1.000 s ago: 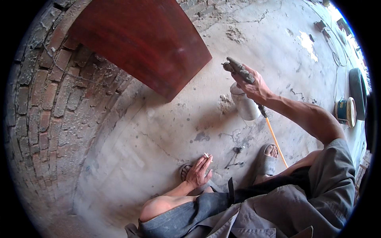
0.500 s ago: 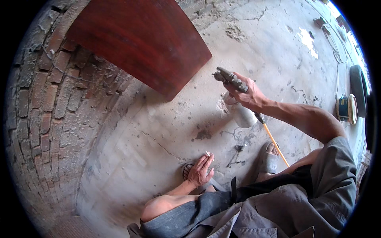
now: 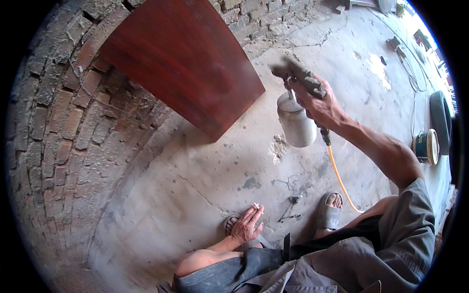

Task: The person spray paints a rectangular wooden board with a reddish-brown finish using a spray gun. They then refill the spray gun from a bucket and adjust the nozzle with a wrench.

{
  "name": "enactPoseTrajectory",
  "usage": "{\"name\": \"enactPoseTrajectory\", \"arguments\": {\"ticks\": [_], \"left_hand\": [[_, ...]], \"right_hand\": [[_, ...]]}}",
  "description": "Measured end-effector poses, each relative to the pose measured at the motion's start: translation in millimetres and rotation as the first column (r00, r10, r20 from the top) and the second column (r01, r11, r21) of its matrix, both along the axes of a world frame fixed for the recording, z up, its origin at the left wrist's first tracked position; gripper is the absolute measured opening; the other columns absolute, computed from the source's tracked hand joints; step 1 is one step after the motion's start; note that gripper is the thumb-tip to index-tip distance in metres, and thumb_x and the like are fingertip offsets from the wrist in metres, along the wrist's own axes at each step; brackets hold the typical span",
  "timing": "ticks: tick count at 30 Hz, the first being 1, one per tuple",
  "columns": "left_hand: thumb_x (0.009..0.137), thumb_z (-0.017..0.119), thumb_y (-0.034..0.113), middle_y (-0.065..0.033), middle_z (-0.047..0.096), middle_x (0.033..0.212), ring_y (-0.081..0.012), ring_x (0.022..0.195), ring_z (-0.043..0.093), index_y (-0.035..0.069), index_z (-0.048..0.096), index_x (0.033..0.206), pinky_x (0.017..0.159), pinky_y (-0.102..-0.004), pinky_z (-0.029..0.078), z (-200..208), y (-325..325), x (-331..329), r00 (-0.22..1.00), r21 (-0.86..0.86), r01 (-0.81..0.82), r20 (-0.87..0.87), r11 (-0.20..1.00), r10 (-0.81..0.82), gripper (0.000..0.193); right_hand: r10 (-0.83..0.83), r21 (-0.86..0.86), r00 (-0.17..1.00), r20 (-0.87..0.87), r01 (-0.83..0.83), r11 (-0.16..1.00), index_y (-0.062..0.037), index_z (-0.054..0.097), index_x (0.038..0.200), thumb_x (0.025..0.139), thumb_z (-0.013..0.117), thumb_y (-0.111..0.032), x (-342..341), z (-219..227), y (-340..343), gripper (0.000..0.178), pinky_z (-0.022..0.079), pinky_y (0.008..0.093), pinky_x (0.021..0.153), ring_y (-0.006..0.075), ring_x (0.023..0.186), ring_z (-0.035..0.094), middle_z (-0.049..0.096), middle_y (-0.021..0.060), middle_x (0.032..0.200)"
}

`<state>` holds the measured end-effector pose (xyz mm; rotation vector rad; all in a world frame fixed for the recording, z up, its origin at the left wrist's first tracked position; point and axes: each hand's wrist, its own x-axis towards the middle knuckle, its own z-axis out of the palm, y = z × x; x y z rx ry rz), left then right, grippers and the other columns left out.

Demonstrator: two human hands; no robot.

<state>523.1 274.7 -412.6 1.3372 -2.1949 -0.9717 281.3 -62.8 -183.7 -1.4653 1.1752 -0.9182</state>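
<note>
The right hand point(image 3: 320, 105) grips a spray gun point(image 3: 298, 78), its blurred nozzle beside the board point(image 3: 185, 63); the left hand point(image 3: 246, 225) pinches a cigarette point(image 3: 257, 207).

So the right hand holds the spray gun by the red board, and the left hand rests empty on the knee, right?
Not quite. The left hand is not empty: the head view shows a cigarette between its fingers. The right hand does hold the spray gun by the red board.
</note>
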Motion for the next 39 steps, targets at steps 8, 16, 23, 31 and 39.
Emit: {"name": "enactPoseTrajectory", "arguments": {"ticks": [8, 16, 23, 31, 39], "left_hand": [[0.09, 0.06, 0.02, -0.0215, 0.05, 0.146, -0.0374, 0.137, 0.046, -0.004, 0.044, 0.146, 0.115, -0.0434, 0.038, 0, 0, 2, 1.0, -0.006, -0.001, -0.021, 1.0, 0.001, 0.063], [0.091, 0.06, 0.021, -0.0201, 0.05, 0.148, -0.036, 0.139, 0.045, -0.003, 0.044, 0.147, 0.116, -0.0428, 0.036, -2, 4, 0, 1.0, -0.009, -0.005, 0.003, 1.0, 0.005, 0.063], [0.092, 0.059, 0.024, -0.0185, 0.049, 0.148, -0.0342, 0.139, 0.044, -0.002, 0.043, 0.147, 0.118, -0.0415, 0.035, -3, 5, 2, 0.999, -0.001, -0.001, 0.034, 1.0, 0.001, 0.063], [0.092, 0.06, 0.023, -0.0172, 0.045, 0.152, -0.0342, 0.14, 0.043, 0.0, 0.04, 0.15, 0.118, -0.0418, 0.035, -10, 1, -7, 1.0, -0.006, 0.015, -0.014, 1.0, -0.015, 0.066], [0.093, 0.059, 0.023, -0.0182, 0.049, 0.147, -0.0324, 0.138, 0.045, 0.0, 0.041, 0.149, 0.116, -0.0403, 0.037, 0, 10, 7, 0.999, -0.009, -0.008, 0.047, 1.0, 0.008, 0.064]], "right_hand": [[0.013, -0.024, 0.995, 0.097, -0.011, 1.0, -0.0057, 0.062, 0.108, 0.1, 0.063, -0.028, 8, 33, 0, 0.023, 0.032, 0.0238, 0.043, 0.004, 0.051, 0.042, 0.055, -0.0032, 0.071], [0.084, 0.102, 0.996, 0.012, -0.085, 0.991, -0.0082, 0.061, 0.102, 0.1, 0.062, -0.032, 3, -17, 24, 0.024, 0.032, 0.0224, 0.041, 0.0037, 0.049, 0.043, 0.05, -0.0057, 0.064], [0.062, 0.232, 0.998, -0.027, -0.054, 0.971, -0.0091, 0.062, 0.108, 0.099, 0.063, -0.034, 9, 4, 21, 0.026, 0.034, 0.0236, 0.045, 0.0044, 0.055, 0.044, 0.054, -0.004, 0.07], [0.032, 0.007, 0.999, 0.02, -0.032, 0.999, -0.0071, 0.059, 0.093, 0.097, 0.065, -0.037, 31, 88, -23, 0.03, 0.035, 0.0236, 0.042, 0.0044, 0.05, 0.045, 0.053, -0.0037, 0.065], [0.08, -0.223, 0.992, 0.093, -0.058, 0.973, -0.0061, 0.064, 0.089, 0.1, 0.061, -0.038, 51, 129, -37, 0.033, 0.034, 0.0221, 0.042, 0.0028, 0.049, 0.045, 0.056, -0.0033, 0.067]]}}
